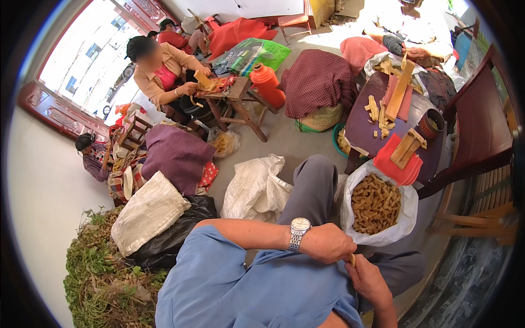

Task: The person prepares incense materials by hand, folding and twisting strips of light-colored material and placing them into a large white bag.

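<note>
My left hand, with a metal-band watch on its wrist, is curled in front of my blue shirt. My right hand meets it from below, thumb and fingers pinched together. Between them a small tan strip shows, gripped by both hands; most of it is hidden by the fingers. Just beyond the hands stands an open white woven sack, filled with short brown knotted pieces.
A dark low table holds pale strips, a wooden block on red cloth and a round container. A chair stands right. A white sack lies ahead, uprooted plants left. Another person works at a stool.
</note>
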Action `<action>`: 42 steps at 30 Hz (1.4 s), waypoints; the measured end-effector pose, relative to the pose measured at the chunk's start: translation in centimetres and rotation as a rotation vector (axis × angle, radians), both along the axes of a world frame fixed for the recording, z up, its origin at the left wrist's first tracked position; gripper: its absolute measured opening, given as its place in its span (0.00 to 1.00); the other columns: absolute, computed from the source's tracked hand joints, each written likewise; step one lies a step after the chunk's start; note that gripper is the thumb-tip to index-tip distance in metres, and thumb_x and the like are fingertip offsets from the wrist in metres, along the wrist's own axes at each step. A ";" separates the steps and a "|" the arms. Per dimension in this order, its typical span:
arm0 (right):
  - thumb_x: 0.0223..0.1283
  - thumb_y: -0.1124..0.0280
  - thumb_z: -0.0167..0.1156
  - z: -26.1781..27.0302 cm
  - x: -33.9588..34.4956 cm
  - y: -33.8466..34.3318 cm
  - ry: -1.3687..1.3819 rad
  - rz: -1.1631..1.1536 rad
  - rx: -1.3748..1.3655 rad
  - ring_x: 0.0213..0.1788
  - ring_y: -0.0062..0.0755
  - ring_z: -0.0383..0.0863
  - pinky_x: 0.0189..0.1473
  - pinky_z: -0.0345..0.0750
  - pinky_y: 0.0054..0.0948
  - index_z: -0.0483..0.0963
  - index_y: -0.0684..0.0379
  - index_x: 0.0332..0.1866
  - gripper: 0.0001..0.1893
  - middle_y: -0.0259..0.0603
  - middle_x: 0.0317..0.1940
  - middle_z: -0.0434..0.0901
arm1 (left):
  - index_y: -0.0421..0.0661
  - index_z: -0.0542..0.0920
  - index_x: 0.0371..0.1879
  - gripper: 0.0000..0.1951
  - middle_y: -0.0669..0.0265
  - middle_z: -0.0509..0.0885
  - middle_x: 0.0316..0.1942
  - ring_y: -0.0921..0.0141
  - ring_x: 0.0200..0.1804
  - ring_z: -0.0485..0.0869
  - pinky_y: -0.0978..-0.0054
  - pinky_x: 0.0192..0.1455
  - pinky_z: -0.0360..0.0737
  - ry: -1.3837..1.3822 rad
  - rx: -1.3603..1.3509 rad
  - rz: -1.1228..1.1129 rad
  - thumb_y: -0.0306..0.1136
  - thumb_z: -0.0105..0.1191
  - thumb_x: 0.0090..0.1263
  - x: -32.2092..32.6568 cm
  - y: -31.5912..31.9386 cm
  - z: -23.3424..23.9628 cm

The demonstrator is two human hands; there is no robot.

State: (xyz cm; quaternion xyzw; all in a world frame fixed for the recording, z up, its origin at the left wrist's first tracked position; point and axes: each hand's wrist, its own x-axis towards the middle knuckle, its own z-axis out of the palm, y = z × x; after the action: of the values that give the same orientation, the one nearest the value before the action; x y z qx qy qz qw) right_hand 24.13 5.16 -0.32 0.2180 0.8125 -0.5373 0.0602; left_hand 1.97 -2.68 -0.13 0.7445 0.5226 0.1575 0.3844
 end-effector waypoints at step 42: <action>0.59 0.76 0.59 -5.2 -8.7 26.7 0.252 -0.417 1.258 0.39 0.37 0.85 0.40 0.83 0.32 0.79 0.59 0.48 0.11 0.39 0.33 0.80 | 0.43 0.85 0.47 0.11 0.57 0.82 0.42 0.57 0.45 0.84 0.63 0.49 0.82 -0.023 0.459 0.473 0.24 0.61 0.66 -7.4 26.9 -4.1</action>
State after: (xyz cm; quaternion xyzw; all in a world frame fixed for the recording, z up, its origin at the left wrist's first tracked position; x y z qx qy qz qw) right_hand 15.39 31.87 -5.56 0.2995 0.9124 0.0164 -0.2787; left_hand -5.44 24.23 -4.20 0.6679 0.6275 0.3645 0.1653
